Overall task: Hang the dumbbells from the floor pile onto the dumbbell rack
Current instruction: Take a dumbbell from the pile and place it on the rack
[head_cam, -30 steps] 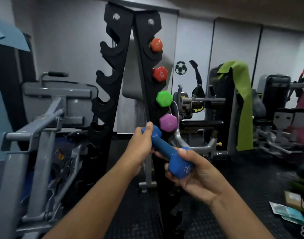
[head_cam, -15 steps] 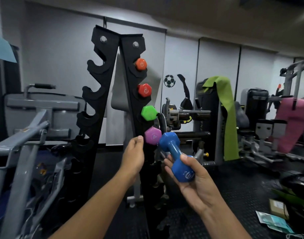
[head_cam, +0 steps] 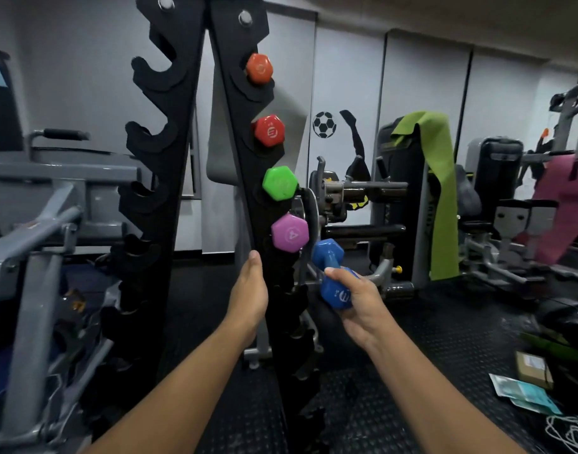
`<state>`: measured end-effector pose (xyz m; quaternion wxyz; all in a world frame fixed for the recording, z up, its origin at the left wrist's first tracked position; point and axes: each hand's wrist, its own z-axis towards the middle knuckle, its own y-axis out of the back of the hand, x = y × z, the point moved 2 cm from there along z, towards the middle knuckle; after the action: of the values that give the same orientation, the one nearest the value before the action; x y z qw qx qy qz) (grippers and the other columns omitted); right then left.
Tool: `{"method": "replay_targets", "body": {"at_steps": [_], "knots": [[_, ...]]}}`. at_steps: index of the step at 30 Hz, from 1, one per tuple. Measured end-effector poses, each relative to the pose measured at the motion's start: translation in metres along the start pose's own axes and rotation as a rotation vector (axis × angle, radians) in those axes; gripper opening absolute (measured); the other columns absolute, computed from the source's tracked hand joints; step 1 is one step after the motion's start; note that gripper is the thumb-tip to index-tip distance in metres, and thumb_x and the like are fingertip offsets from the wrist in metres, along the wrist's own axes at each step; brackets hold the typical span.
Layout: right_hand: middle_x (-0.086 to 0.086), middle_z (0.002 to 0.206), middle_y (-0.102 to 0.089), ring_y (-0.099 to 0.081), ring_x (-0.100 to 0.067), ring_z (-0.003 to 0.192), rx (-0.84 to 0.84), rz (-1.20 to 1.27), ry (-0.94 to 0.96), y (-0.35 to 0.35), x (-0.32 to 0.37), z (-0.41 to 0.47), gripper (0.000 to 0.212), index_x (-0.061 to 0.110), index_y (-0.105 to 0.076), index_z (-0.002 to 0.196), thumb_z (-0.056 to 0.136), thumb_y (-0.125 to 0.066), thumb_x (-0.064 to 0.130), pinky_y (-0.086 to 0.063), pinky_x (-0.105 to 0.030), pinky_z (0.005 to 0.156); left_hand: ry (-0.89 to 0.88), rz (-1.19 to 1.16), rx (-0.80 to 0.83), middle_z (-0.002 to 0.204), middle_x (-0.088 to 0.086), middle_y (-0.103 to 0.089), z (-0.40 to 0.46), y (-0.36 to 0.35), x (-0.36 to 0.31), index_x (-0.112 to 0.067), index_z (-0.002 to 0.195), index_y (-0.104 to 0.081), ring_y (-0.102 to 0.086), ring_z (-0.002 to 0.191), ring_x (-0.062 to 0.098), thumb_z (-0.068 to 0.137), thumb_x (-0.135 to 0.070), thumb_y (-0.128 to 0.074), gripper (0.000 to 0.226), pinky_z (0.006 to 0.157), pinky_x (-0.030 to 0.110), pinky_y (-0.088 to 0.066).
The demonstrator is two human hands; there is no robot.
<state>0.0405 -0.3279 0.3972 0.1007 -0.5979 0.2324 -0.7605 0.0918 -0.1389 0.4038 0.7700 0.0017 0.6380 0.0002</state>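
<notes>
A tall black A-frame dumbbell rack (head_cam: 228, 103) stands right in front of me. On its right upright hang an orange dumbbell (head_cam: 259, 69), a red one (head_cam: 269, 130), a green one (head_cam: 279, 183) and a pink one (head_cam: 289, 233). My right hand (head_cam: 356, 306) grips a blue dumbbell (head_cam: 335, 275) by its handle, just right of and below the pink one. My left hand (head_cam: 250, 290) is open, fingers straight, against the rack's right upright below the pink dumbbell. The left upright's hooks (head_cam: 150, 136) are bare.
A grey weight machine (head_cam: 45, 224) stands close on the left. Behind the rack are a plate-loaded machine (head_cam: 349, 191), a green mat (head_cam: 440, 191) draped over equipment and a pink mat (head_cam: 562, 204). Papers and a small box (head_cam: 530, 378) lie on the black rubber floor at right.
My left hand let go of the blue dumbbell and moved to the rack upright. My right hand swung the dumbbell to the right side of the rack, near the pink one.
</notes>
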Motion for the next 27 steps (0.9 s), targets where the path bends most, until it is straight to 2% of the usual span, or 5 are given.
{"method": "replay_targets", "body": {"at_steps": [4, 7, 13, 23, 27], "knots": [[-0.004, 0.082, -0.066, -0.063, -0.013, 0.067, 0.005, -0.030, -0.003, -0.008, -0.017, 0.033, 0.040, 0.011, -0.069, 0.110, 0.072, -0.084, 0.014, -0.052, -0.023, 0.056, -0.008, -0.029, -0.004, 0.162, -0.011, -0.049, 0.022, -0.006, 0.020, -0.039, 0.157, -0.047, -0.043, 0.150, 0.014, 0.071, -0.105, -0.021, 0.111, 0.128, 0.047, -0.029], [-0.014, 0.096, -0.068, -0.067, -0.019, 0.076, 0.059, -0.052, -0.039, -0.018, -0.028, 0.051, 0.048, 0.006, -0.070, 0.118, 0.073, -0.084, 0.015, -0.054, -0.027, 0.064, -0.042, -0.048, -0.032, 0.158, -0.014, -0.053, 0.038, -0.007, 0.035, -0.043, 0.154, -0.049, -0.046, 0.148, 0.011, 0.061, -0.112, -0.018, 0.120, 0.127, 0.046, -0.031], [-0.008, 0.076, -0.067, -0.066, -0.018, 0.065, 0.150, -0.183, -0.053, -0.032, -0.038, 0.077, 0.012, 0.013, -0.071, 0.084, 0.079, -0.082, 0.011, -0.053, -0.029, 0.062, -0.128, 0.099, -0.086, 0.159, 0.000, -0.054, 0.035, -0.003, 0.014, -0.028, 0.157, -0.051, -0.045, 0.150, 0.024, 0.105, -0.071, -0.014, 0.077, 0.126, 0.046, -0.031], [-0.013, 0.089, -0.073, -0.069, -0.024, 0.079, 0.214, -0.384, -0.075, -0.041, -0.034, 0.076, 0.009, 0.013, -0.079, 0.091, 0.083, -0.083, 0.015, -0.054, -0.033, 0.072, -0.147, 0.164, -0.130, 0.151, 0.011, -0.059, 0.027, -0.004, 0.011, -0.019, 0.150, -0.056, -0.049, 0.144, 0.030, 0.111, -0.058, -0.021, 0.065, 0.117, 0.036, -0.034], [-0.009, 0.086, -0.074, -0.070, -0.019, 0.073, 0.205, -0.401, -0.080, -0.043, -0.034, 0.072, 0.006, 0.015, -0.078, 0.089, 0.084, -0.082, 0.014, -0.055, -0.026, 0.064, -0.197, 0.245, -0.123, 0.132, 0.014, -0.070, 0.030, 0.002, 0.014, -0.018, 0.134, -0.064, -0.059, 0.129, 0.036, 0.112, -0.052, -0.030, 0.053, 0.108, 0.042, -0.044]]}}
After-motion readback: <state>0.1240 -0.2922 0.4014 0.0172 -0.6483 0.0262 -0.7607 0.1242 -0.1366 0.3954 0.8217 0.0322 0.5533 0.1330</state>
